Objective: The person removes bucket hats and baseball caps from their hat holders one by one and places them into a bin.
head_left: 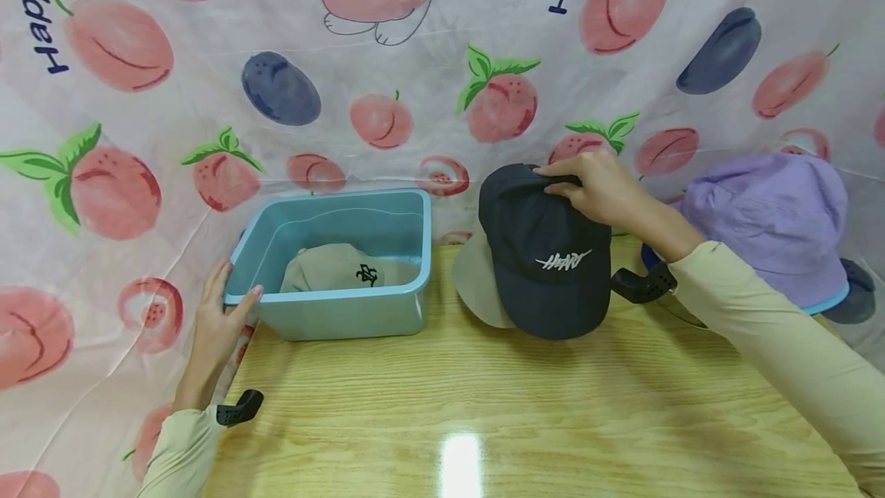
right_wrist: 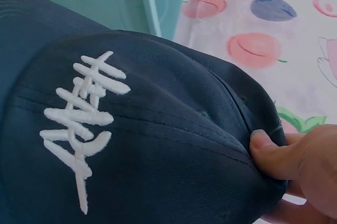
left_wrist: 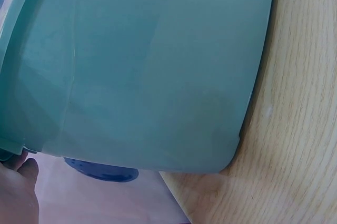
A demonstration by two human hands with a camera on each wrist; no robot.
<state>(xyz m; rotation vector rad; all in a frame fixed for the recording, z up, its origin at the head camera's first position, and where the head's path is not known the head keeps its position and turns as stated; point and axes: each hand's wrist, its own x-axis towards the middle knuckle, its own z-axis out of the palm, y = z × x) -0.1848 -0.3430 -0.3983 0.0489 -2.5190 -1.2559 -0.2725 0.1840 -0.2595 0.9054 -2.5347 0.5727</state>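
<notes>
My right hand [head_left: 598,189] pinches the crown of a dark navy baseball cap [head_left: 546,229] with white lettering on its front. In the right wrist view, the thumb [right_wrist: 271,153] presses into the folded cloth. Behind the cap, a beige cap [head_left: 477,283] shows only in part. At the left, a blue-green plastic bin [head_left: 346,317] stands on the table, and a beige cap with a black emblem [head_left: 332,267] lies inside it. My left hand [head_left: 217,321] grips the bin's left rim, thumb over the near corner; its fingers are partly hidden by the wall.
A lilac bucket hat [head_left: 767,221] sits at the right on other headwear, of which a blue edge shows. The wooden table [head_left: 387,406] spans the front. A fruit-print cloth [head_left: 415,68] hangs behind and runs down the left side.
</notes>
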